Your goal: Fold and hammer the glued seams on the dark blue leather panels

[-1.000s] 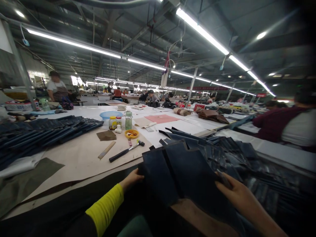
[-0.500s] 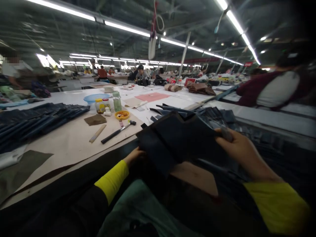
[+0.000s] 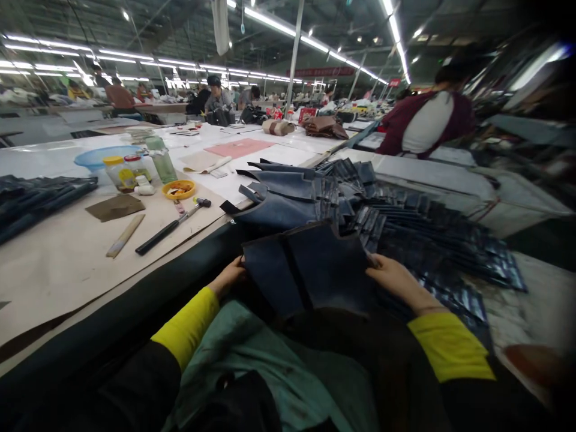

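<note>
Stretched between my two hands is a dark blue leather piece (image 3: 333,264) with a black strip across it and a curved notch in its far edge. My left hand (image 3: 230,275) pinches its left edge, fingertips partly hidden by the leather. At the opposite edge, my right hand (image 3: 391,277) grips it with the thumb on top. Just beyond lies a spread pile of similar blue leather pieces (image 3: 288,207), some with black strips. Both hands are low, close to my lap and the green cloth (image 3: 270,372) on it.
On the table (image 3: 58,264) to the left lie a hammer (image 3: 173,227), a wooden stick (image 3: 126,235), a brown scrap (image 3: 115,207), a yellow dish (image 3: 179,189) and jars (image 3: 119,173). More blue pieces (image 3: 40,201) lie far left. A person (image 3: 427,123) sits at the right.
The leather piece has come lower and flatter between my hands, and my right hand has moved inward. The tan patch under it is out of sight. The view has turned right.
</note>
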`<state>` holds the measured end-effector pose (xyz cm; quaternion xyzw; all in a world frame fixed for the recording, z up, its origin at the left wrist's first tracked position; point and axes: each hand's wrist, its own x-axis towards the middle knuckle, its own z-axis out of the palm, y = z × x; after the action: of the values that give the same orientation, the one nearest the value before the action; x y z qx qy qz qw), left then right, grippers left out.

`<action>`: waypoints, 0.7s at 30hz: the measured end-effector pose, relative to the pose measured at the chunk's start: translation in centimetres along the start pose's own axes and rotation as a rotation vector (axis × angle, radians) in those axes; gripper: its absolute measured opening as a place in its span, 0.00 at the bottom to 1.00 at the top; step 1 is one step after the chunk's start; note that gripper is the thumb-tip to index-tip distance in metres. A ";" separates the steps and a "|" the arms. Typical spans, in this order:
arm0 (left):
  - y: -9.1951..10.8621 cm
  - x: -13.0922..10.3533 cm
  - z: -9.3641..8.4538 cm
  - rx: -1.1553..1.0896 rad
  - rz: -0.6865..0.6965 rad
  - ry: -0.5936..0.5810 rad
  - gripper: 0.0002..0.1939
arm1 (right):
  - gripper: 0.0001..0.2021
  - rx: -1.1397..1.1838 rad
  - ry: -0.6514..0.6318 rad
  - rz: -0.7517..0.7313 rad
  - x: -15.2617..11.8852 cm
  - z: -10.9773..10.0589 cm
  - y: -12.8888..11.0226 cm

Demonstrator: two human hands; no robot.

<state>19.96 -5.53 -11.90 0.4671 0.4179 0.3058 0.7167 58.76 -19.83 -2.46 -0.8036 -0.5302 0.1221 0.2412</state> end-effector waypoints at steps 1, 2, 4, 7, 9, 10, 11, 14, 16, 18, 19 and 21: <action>0.3 0.0 -0.4 -0.003 0.021 0.034 0.28 | 0.09 -0.026 -0.041 0.026 -0.4 0.8 1.1; 0.6 0.0 -0.7 -0.006 0.037 0.061 0.26 | 0.09 -0.035 -0.068 0.050 -0.8 1.4 1.9; 1.0 0.0 -1.1 -0.008 0.059 0.083 0.23 | 0.10 0.020 -0.046 0.068 -1.3 2.0 2.6; 0.7 -0.2 -0.5 -0.017 0.046 0.092 0.23 | 0.16 0.166 0.101 0.034 -1.3 1.5 1.2; 0.3 -0.4 0.2 -0.048 0.019 0.111 0.25 | 0.19 0.230 0.169 -0.025 -1.0 0.9 -0.7; 0.1 -0.4 0.6 -0.066 0.012 0.112 0.26 | 0.20 0.247 0.164 -0.061 -0.8 0.8 -1.6; -0.1 -0.5 0.8 -0.079 0.015 0.099 0.26 | 0.19 0.256 0.138 -0.085 -0.6 0.9 -2.2; -0.2 -0.6 1.0 -0.068 0.012 0.041 0.25 | 0.14 0.258 0.062 -0.029 -0.3 2.8 -2.4; 0.0 -0.5 1.0 -0.046 -0.023 0.057 0.24 | 0.13 0.270 0.067 0.081 -0.6 4.8 -1.1; 0.1 -0.4 1.0 -0.040 -0.049 0.097 0.22 | 0.15 0.300 0.089 0.167 -1.1 6.7 0.5; 0.2 -0.3 1.1 -0.042 -0.056 0.110 0.21 | 0.16 0.317 0.098 0.196 -1.4 7.5 1.2; 0.2 -0.1 1.2 -0.047 -0.062 0.123 0.20 | 0.20 0.354 0.120 0.223 -1.7 8.2 2.0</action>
<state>20.96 -5.99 -11.49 0.4172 0.4681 0.3216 0.7095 55.94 -19.87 -10.59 -0.8082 -0.3929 0.1912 0.3949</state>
